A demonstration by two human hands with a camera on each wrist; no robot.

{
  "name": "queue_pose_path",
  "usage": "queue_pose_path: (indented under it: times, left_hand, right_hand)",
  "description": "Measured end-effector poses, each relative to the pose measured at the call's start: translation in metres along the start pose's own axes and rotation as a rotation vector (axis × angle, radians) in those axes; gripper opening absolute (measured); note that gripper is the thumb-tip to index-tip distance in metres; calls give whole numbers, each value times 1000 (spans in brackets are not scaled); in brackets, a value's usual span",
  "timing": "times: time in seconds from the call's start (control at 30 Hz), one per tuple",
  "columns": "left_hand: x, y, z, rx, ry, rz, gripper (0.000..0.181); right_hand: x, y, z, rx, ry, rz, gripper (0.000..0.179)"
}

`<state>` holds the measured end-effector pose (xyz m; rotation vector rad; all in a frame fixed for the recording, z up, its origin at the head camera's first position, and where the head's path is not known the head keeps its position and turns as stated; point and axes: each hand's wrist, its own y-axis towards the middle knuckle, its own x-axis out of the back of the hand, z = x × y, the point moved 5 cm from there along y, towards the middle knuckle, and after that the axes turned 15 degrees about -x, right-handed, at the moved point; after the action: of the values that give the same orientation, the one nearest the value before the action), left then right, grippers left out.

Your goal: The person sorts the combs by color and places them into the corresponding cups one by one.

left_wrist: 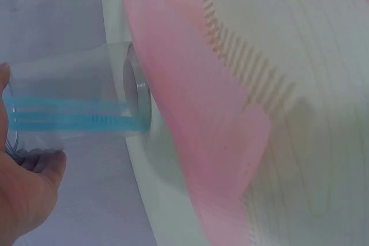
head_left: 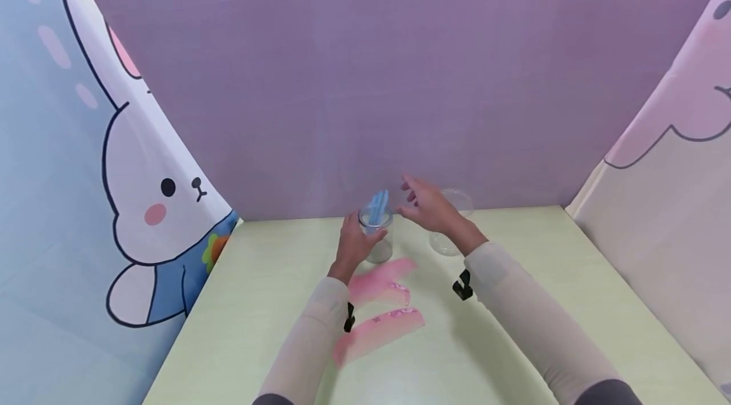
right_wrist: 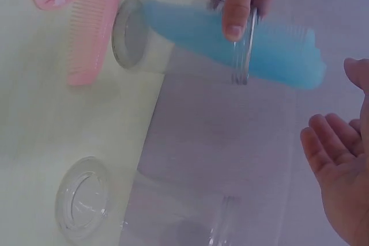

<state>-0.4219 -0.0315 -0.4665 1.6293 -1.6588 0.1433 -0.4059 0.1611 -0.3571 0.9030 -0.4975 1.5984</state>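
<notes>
My left hand (head_left: 354,243) grips a clear jar (head_left: 379,254) near its rim, thumb on one side and fingers on the other. Blue comb pieces (right_wrist: 282,56) stand in that jar, their tops poking out above the mouth; whether it is one comb or a stack I cannot tell. To the right of the rim is my right hand (head_left: 431,205), holding nothing, with its fingers loosely spread and apart from the comb. In the right wrist view its palm (right_wrist: 346,182) and thumb face the comb's end.
Pink combs lie in front of the jar, one nearer (head_left: 379,332) and others overlapping (head_left: 374,281) behind it. A second clear jar (head_left: 448,247) stands on the table behind my right wrist. A purple wall (head_left: 365,87) rises at the table's back edge, with printed cloth at both sides.
</notes>
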Motion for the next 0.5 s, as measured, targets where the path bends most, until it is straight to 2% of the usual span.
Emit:
queue_pose_path:
  times: [0.13, 0.33, 0.5]
  left_hand:
    - [-1, 0, 1, 8, -8, 4, 86]
    - [-1, 4, 1, 16, -24, 12, 86]
    - [2, 3, 2, 49, -60, 55, 91]
  right_hand:
    - [1, -3, -5, -32, -2, -4, 72]
    - [14, -7, -14, -39, -16, -67, 66]
    - [26, -8, -29, -76, 2, -92, 68]
